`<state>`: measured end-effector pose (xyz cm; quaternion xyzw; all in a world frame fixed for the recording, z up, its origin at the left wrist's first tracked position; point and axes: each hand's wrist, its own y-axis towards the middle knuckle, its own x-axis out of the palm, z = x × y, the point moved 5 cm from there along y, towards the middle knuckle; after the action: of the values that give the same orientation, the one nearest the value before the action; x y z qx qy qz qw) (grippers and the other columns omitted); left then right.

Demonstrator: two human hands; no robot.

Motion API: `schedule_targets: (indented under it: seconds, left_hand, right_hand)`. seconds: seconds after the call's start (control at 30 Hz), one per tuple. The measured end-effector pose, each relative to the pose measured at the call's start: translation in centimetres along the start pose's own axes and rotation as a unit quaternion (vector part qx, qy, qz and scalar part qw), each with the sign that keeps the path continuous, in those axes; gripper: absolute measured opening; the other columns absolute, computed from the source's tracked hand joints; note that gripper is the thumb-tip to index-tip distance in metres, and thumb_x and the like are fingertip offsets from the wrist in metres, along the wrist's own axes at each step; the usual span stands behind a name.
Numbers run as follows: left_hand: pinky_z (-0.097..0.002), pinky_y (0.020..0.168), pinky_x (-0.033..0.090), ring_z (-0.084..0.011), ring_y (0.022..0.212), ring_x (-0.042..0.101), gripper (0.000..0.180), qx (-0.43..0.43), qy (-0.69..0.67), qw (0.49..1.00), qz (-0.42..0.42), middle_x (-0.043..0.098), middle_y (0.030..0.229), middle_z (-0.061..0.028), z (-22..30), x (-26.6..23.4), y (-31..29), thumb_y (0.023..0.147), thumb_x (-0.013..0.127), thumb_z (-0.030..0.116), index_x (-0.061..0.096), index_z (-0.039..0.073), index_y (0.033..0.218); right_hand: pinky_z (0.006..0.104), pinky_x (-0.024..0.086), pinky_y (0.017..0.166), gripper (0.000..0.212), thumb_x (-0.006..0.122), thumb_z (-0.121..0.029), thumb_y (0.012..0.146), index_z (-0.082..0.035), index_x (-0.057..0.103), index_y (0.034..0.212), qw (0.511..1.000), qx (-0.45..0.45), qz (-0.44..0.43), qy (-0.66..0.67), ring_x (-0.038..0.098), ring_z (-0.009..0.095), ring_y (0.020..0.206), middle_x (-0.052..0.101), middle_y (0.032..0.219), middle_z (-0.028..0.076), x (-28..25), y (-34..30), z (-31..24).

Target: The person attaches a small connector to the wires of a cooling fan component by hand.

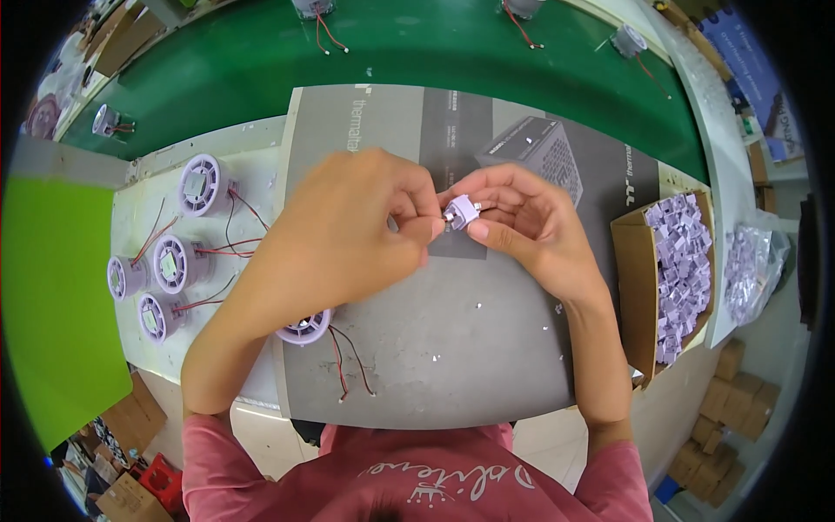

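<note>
In front of my chest, above the grey printed board point(504, 348), both hands meet at a small lavender plastic part point(462, 211) with shiny metal bits at its ends. My right hand point(539, 226) grips this part between thumb and fingers. Thumb and fingertips of my left hand point(374, 226) are pinched together at its left end; what they hold is too small to make out. Below my left forearm, partly covered by it, a round lavender fan-like unit point(306, 330) lies on the board, its red and black wires trailing toward me.
Several similar units point(174, 264) with wires stand on the white surface at left. A cardboard box point(635, 291) full of small lavender parts sits at right, beside a clear plastic bag point(755, 270). More units point(628, 40) lie along the green belt point(417, 56) at the back.
</note>
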<state>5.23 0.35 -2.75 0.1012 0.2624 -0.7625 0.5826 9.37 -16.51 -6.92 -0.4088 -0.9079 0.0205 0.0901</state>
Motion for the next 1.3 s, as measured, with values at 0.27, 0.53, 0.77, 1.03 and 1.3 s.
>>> schedule_targets:
  seconds: [0.27,0.53,0.77,1.03,1.3]
  left_hand:
    - [-0.0220,0.046,0.037,-0.0053,0.052,0.054,0.008,-0.026,-0.035,0.999,-0.016,0.065,0.064,-0.0037,-0.3,0.0,0.4,0.085,0.066,0.005,0.065,-0.001,0.080]
    - [-0.0265,0.056,0.043,-0.0113,0.066,0.060,0.014,-0.026,0.014,0.999,-0.011,0.067,0.076,-0.0049,0.5,0.4,-0.3,0.082,0.075,0.010,0.065,0.000,0.084]
    - [-0.0463,0.097,0.033,-0.0262,0.106,0.055,0.017,0.174,0.376,0.902,0.118,0.063,0.114,-0.0051,1.5,1.5,-2.6,0.077,0.077,0.014,0.072,0.003,0.089]
    - [-0.0475,0.100,0.032,-0.0216,0.095,0.059,0.006,0.140,0.395,0.905,0.073,0.069,0.087,-0.0035,0.8,2.5,-1.5,0.081,0.072,0.009,0.073,0.003,0.080]
    - [-0.0514,0.103,0.030,-0.0229,0.100,0.057,0.009,0.125,0.479,0.866,0.066,0.065,0.088,-0.0037,1.2,3.6,-1.9,0.076,0.074,0.009,0.072,0.005,0.084]
  right_hand:
    - [0.0285,0.052,0.088,0.029,0.067,0.008,0.087,0.001,0.063,0.116,0.999,-0.038,-0.010,-0.033,0.064,0.013,0.100,0.067,0.110,0.008,0.4,-0.1,-0.2]
    - [0.0296,0.051,0.088,0.030,0.066,0.010,0.085,0.001,0.066,0.114,0.981,-0.141,0.016,-0.135,0.063,0.014,0.099,0.068,0.110,0.007,0.6,-0.6,-0.6]
    - [0.0295,0.053,0.083,0.034,0.070,0.008,0.079,-0.003,0.069,0.111,0.959,-0.146,0.024,-0.243,0.064,0.017,0.093,0.070,0.106,0.007,-0.1,-0.7,-1.9]
    - [0.0376,0.051,0.083,0.034,0.072,0.007,0.071,-0.005,0.069,0.102,0.869,-0.271,0.023,-0.414,0.062,0.030,0.092,0.068,0.094,0.009,1.1,-1.1,-2.9]
    - [0.0398,0.047,0.080,0.037,0.075,0.001,0.068,-0.005,0.067,0.103,0.874,-0.247,-0.007,-0.418,0.061,0.028,0.095,0.068,0.094,0.007,2.0,-1.4,-1.9]
